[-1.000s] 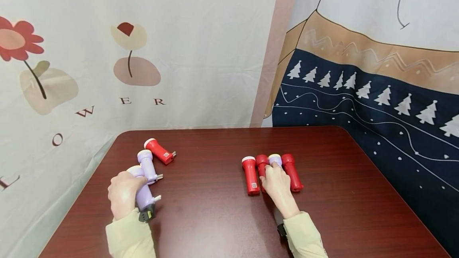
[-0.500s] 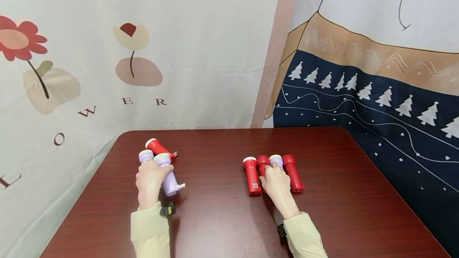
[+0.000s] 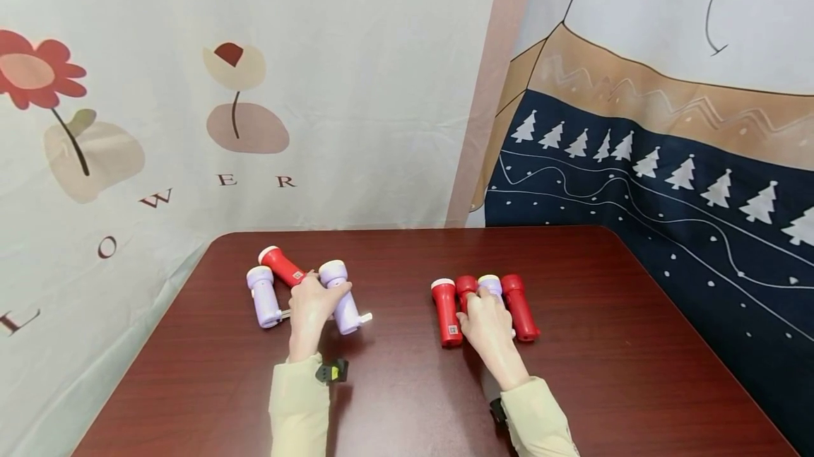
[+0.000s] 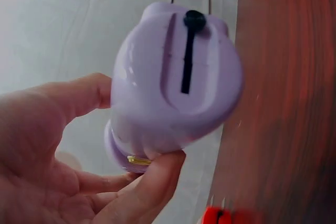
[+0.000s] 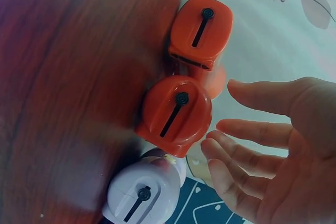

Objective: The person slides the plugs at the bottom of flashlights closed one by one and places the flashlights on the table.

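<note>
Lilac torch [image 3: 346, 312] is over table [image 3: 407, 400] in L hand [image 3: 311, 305], fingers curled round it, prob. carry step; next needs steady grip; R hand [image 3: 486, 323], loosely spread, holds nothing nr red torch [image 5: 176, 116].

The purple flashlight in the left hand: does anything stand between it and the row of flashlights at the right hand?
Nothing visible does. In the head view, only tabletop shows between the held purple flashlight and the row's nearest, a white-rimmed red flashlight.
</note>
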A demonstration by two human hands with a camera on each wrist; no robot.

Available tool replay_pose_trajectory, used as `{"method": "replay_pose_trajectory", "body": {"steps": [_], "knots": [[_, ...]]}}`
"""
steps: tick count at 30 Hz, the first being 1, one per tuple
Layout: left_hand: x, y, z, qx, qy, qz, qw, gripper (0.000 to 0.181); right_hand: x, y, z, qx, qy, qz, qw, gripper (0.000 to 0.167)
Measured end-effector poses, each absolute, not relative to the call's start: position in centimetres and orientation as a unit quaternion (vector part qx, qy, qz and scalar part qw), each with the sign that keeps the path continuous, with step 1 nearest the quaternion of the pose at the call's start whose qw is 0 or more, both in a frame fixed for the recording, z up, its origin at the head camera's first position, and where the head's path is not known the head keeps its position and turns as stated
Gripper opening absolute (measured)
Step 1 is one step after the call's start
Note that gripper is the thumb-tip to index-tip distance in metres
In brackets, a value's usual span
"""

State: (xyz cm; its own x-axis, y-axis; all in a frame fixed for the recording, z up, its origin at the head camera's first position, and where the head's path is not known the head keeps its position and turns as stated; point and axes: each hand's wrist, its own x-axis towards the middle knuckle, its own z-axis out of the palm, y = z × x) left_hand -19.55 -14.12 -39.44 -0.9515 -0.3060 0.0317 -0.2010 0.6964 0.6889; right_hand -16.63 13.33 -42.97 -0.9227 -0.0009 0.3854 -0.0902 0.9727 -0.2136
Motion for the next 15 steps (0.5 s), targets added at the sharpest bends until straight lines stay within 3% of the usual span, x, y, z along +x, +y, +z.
{"method": "replay_pose_trajectory", "body": {"steps": [8,15], "knots": [[-19.9,-11.3,-39.4,0.14,-0.897,-0.415,0.061,0.063,-16.6,13.0,-43.0,0.055,-0.966,0.118,0.222,0.023],[-20.3,-9.5,-40.0,0.115,-0.886,-0.446,0.057,0.061,-16.7,12.6,-43.1,0.131,-0.958,0.086,0.24,0.032]]}}
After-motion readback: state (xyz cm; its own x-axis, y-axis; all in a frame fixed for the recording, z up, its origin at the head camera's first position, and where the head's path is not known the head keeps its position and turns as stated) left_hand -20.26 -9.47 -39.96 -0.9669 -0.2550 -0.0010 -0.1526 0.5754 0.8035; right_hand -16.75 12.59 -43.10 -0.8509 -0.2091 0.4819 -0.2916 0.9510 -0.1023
